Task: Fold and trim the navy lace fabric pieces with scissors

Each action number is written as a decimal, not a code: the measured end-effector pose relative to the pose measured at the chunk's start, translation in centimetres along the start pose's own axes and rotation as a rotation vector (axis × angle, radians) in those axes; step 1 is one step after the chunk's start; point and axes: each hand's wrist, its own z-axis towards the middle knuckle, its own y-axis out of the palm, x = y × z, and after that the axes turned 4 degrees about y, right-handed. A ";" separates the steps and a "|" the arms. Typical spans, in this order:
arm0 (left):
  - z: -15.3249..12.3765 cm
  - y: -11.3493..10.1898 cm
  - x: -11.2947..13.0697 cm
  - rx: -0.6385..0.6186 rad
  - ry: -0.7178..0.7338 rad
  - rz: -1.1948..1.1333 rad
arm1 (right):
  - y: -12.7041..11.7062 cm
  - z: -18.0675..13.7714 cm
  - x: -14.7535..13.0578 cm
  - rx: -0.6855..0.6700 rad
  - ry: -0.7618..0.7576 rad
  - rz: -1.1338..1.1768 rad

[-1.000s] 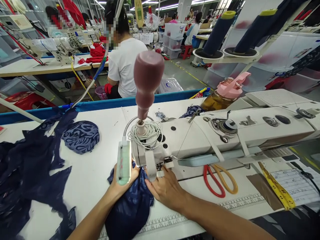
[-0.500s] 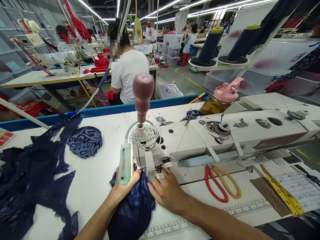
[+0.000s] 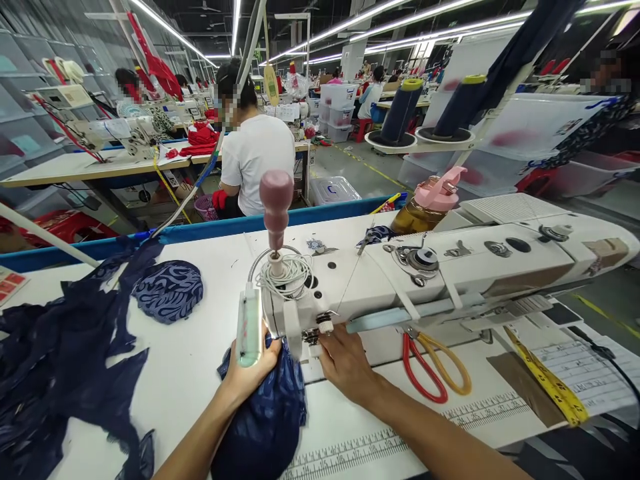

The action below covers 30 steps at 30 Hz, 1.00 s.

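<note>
1. Pressing down on the dark blue fabric [image 3: 265, 413], your left hand [image 3: 245, 373] rests on the cloth just left of the needle area, fingers curled over its upper edge beside the pale green lamp [image 3: 249, 327]; its grip is closed loosely on the bunched fabric
2. Your right hand [image 3: 345, 360] lies on the machine bed to the right of the presser foot, fingertips up against the small white knob [image 3: 325, 325] under the head; whether its grip pinches anything you cannot tell, since the fingertips are hidden by the machine
3. You have the dark blue fabric bundled on the white worktop [image 3: 190, 360], its top edge tucked beneath the head of the sewing machine [image 3: 450, 267] and the rest hanging toward you over the printed ruler strip [image 3: 360, 447]
4. A coil of white cord [image 3: 287, 273] sits on the machine's head, with a mauve spool-shaped handle [image 3: 275, 200] standing upright from it
5. Red and yellow scissors [image 3: 435, 363] lie on the worktop under the machine arm, right of your right hand, and a yellow tape measure [image 3: 550, 380] lies further right
6. A patterned blue cup piece [image 3: 167, 290] and a heap of dark blue cloth [image 3: 55, 360] lie well to your left
7. A bottle with a pink lid [image 3: 425, 203] stands behind the machine
8. Beyond the blue edge, a person in a white shirt [image 3: 257, 160] sits with their back to you
</note>
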 end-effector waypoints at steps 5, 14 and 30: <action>-0.5 -0.4 0.9 -0.002 0.013 0.005 | 0.2 -0.3 -0.3 -0.035 -0.042 0.012; -1.7 -1.0 2.6 0.015 0.047 -0.054 | 0.4 -1.3 -1.0 -0.368 -0.183 -0.096; -1.0 -0.4 1.5 -0.022 0.005 -0.195 | 0.5 -1.6 -1.3 -0.385 -0.189 -0.156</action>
